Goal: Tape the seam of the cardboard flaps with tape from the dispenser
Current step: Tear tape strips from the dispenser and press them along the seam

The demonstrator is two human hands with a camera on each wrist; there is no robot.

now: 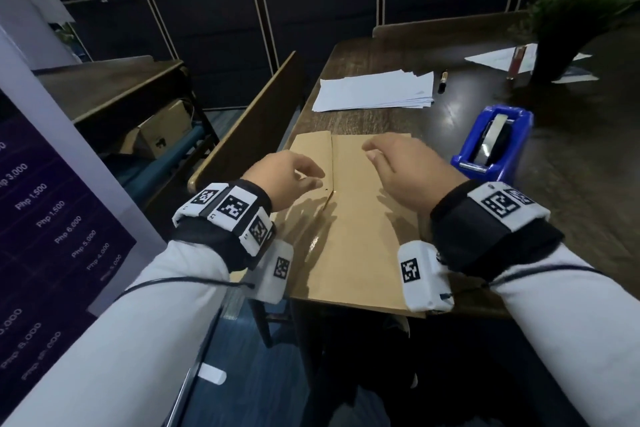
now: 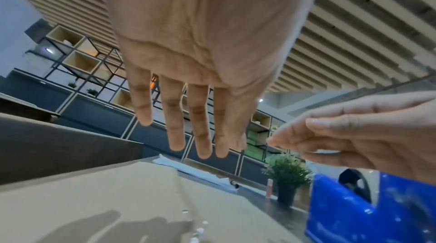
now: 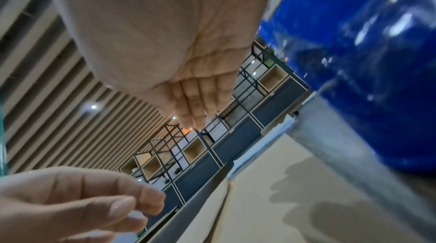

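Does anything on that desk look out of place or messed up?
Little does. The cardboard flaps lie flat but hang slightly over the table's near edge, and shiny tape shows only on the seam's near part. Both hands hover empty.

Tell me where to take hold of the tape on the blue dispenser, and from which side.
Probably pinch the free end at the metal cutter bar, the near, low end of the blue tape dispenser. Come from your side with the right hand, which hovers beside it, and pull towards the cardboard flaps. The end itself is too small to see.
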